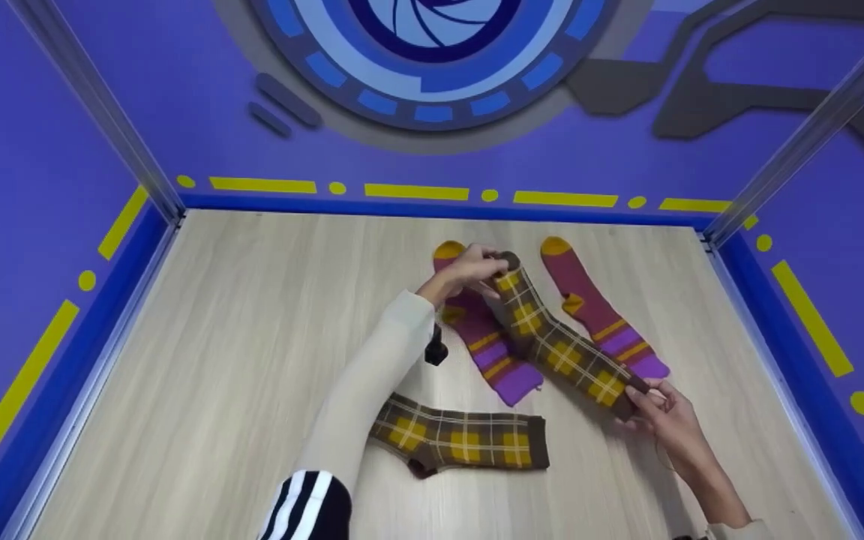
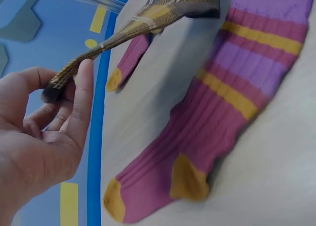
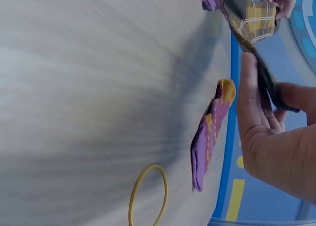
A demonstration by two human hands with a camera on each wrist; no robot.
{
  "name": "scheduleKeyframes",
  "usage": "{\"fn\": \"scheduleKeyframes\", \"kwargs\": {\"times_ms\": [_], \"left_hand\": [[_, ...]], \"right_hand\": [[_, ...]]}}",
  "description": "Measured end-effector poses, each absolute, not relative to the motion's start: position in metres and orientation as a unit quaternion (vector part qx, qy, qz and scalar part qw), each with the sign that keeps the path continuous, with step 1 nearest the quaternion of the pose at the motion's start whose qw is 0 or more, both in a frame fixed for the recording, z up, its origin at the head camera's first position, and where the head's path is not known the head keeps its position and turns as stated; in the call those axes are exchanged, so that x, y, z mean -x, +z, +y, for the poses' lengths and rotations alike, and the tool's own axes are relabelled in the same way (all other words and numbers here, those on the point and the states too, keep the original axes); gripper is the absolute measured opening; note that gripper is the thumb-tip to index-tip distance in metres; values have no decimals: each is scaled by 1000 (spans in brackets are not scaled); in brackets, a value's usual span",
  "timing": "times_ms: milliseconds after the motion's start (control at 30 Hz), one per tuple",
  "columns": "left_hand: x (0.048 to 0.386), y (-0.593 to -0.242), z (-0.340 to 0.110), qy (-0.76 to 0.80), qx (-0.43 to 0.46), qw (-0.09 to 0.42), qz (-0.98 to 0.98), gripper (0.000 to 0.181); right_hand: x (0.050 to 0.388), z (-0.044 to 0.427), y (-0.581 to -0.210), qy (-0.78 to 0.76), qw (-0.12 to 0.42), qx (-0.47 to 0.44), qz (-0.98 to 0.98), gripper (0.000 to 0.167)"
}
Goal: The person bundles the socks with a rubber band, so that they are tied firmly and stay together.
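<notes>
A brown and yellow plaid sock (image 1: 563, 346) is stretched between both hands, raised off the table. My left hand (image 1: 473, 268) pinches its toe end; in the left wrist view, the left hand (image 2: 54, 122) has thumb and fingers on the dark toe. My right hand (image 1: 668, 424) grips the cuff, and in the right wrist view the right hand (image 3: 276, 132) pinches the dark cuff edge. Beneath the raised sock lies a pink and purple striped sock (image 1: 493, 356), partly covered. A matching striped sock (image 1: 589, 300) lies to its right.
A second plaid sock (image 1: 466, 439) lies nearer the front, its toe hidden by the left sleeve (image 1: 364, 382). Blue panels (image 1: 432, 161) stand around the wooden table (image 1: 214, 322). A yellow loop (image 3: 133, 201) shows low in the right wrist view.
</notes>
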State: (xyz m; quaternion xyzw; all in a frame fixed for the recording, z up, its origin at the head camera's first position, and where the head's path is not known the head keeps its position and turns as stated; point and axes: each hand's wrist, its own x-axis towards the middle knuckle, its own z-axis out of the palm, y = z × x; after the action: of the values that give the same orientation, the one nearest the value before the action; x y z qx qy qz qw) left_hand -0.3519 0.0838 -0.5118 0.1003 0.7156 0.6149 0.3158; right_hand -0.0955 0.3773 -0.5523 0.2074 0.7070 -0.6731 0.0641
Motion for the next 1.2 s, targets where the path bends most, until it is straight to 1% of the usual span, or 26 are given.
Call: {"fn": "scheduleKeyframes", "kwargs": {"times_ms": [67, 100, 200, 267, 300, 367, 467, 667, 967, 1067, 1200], "left_hand": [[351, -510, 75, 604, -105, 337, 715, 15], [351, -509, 70, 599, -108, 346, 714, 17], [349, -506, 57, 586, -110, 371, 712, 35], [349, -503, 51, 583, -116, 380, 708, 40], [349, -502, 48, 585, -117, 383, 705, 39], [347, -500, 42, 587, -121, 376, 706, 30], [343, -498, 34, 596, -113, 340, 718, 22], [331, -493, 14, 601, -74, 262, 751, 17], [314, -497, -18, 501, -97, 149, 847, 12], [309, -499, -28, 477, -100, 136, 863, 9], [301, -499, -42, 470, -99, 145, 865, 9]], "right_hand": [[96, 375, -552, -692, 49, -203, 691, 21], [95, 374, -551, -699, 44, -198, 686, 20], [94, 370, -550, -712, 34, -188, 676, 18], [94, 369, -549, -714, 35, -181, 676, 16], [94, 368, -548, -715, 36, -179, 675, 16], [94, 366, -547, -716, 43, -178, 674, 16], [94, 362, -544, -716, 57, -178, 672, 16], [93, 356, -539, -719, 80, -184, 665, 16], [93, 346, -540, -718, 103, -171, 666, 15], [93, 343, -539, -713, 117, -165, 672, 16], [95, 342, -539, -712, 143, -152, 670, 19]]}}
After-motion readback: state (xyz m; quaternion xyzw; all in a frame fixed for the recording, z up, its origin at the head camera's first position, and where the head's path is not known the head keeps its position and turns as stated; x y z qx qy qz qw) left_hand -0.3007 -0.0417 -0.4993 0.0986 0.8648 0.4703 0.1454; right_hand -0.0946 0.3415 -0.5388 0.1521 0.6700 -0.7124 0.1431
